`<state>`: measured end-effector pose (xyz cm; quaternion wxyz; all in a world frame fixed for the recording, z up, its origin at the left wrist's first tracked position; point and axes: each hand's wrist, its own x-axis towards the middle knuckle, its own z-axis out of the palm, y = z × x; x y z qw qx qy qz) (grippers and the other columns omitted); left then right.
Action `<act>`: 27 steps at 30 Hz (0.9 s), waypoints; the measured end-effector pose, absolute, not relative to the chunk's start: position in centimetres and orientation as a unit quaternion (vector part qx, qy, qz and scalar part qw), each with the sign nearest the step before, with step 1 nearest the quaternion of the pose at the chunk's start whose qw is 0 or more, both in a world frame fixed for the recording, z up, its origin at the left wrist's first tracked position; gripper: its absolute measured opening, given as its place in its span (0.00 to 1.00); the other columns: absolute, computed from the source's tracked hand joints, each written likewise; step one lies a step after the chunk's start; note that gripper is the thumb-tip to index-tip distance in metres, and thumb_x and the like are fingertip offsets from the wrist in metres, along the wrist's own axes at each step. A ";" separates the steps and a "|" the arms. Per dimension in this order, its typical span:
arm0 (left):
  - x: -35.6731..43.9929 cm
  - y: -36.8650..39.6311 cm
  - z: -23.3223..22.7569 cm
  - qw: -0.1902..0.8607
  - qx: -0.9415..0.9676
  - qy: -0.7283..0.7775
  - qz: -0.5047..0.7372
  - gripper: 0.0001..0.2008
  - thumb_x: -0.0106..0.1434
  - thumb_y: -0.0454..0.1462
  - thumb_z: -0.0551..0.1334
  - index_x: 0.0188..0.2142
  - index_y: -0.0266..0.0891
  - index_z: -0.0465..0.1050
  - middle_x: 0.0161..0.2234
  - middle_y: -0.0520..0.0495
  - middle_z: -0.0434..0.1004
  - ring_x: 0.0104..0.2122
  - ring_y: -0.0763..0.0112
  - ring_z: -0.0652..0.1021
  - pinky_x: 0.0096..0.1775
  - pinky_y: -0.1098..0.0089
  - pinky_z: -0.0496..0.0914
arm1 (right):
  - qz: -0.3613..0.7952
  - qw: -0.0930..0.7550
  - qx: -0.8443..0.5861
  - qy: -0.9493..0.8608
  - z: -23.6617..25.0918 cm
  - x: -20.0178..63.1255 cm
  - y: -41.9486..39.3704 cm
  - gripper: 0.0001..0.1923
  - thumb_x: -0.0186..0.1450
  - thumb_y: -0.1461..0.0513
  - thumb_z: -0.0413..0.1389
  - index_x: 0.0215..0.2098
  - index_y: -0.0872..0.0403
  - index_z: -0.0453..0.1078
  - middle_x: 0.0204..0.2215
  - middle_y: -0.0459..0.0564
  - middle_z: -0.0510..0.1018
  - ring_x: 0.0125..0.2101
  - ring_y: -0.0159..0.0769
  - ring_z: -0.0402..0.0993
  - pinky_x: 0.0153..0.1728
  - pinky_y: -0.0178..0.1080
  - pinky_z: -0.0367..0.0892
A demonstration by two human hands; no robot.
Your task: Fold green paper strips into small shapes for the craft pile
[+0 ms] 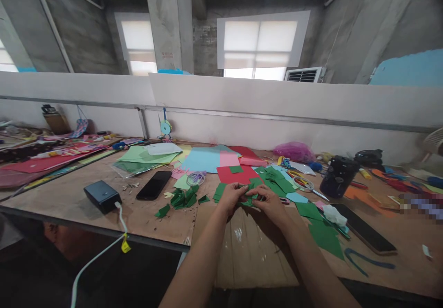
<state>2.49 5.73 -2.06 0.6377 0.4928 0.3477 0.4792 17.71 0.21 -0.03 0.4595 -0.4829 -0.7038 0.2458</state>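
My left hand (232, 196) and my right hand (267, 199) come close together above the near middle of the table. Both have their fingers closed on a small piece of green paper (248, 200), partly hidden by the fingers. Below my wrists lies a sheet of brown cardboard (254, 248). Just behind my right hand is a stack of green paper pieces (277, 180). A red sheet (238, 174) lies beyond my hands. Left of my left hand sits a heap of green paper scraps (183, 198).
A black phone (154, 185) and a dark power box (101, 196) with a white cable lie on the left. On the right stand a dark cup (339, 176) and a long dark phone-like slab (365, 228). A white partition (242, 98) runs behind the table.
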 end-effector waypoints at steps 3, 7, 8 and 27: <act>2.5 5.7 -2.2 0.641 0.493 0.342 0.478 0.20 0.43 0.48 0.73 0.26 0.34 0.72 0.19 0.51 0.72 0.18 0.76 0.70 0.25 0.73 0.62 | 0.236 0.455 -0.482 -0.710 -0.2 17.6 0.3 0.10 0.56 0.62 0.57 0.34 0.50 0.79 0.33 0.47 0.73 0.37 0.39 0.70 0.41 0.40 0.63; 2.6 5.7 -2.2 0.652 0.489 0.335 0.474 0.21 0.41 0.47 0.74 0.26 0.34 0.72 0.19 0.50 0.73 0.19 0.74 0.71 0.26 0.72 0.64 | 0.228 0.458 -0.489 -0.707 -0.3 17.4 0.4 0.08 0.59 0.58 0.58 0.29 0.52 0.79 0.28 0.47 0.73 0.34 0.39 0.69 0.38 0.39 0.63; 2.6 5.7 -2.2 0.651 0.488 0.336 0.474 0.20 0.41 0.47 0.74 0.26 0.34 0.72 0.19 0.50 0.73 0.19 0.74 0.72 0.26 0.72 0.64 | 0.227 0.456 -0.489 -0.708 -0.2 17.4 0.4 0.08 0.59 0.58 0.58 0.29 0.52 0.79 0.28 0.47 0.73 0.34 0.39 0.69 0.37 0.39 0.63; 2.7 5.6 -1.7 0.645 0.471 0.333 0.502 0.21 0.40 0.46 0.75 0.26 0.33 0.73 0.22 0.50 0.74 0.20 0.75 0.73 0.28 0.71 0.67 | 0.249 0.494 -0.481 -0.680 -0.5 17.3 0.5 0.09 0.60 0.57 0.57 0.33 0.53 0.76 0.33 0.49 0.76 0.36 0.40 0.70 0.40 0.41 0.63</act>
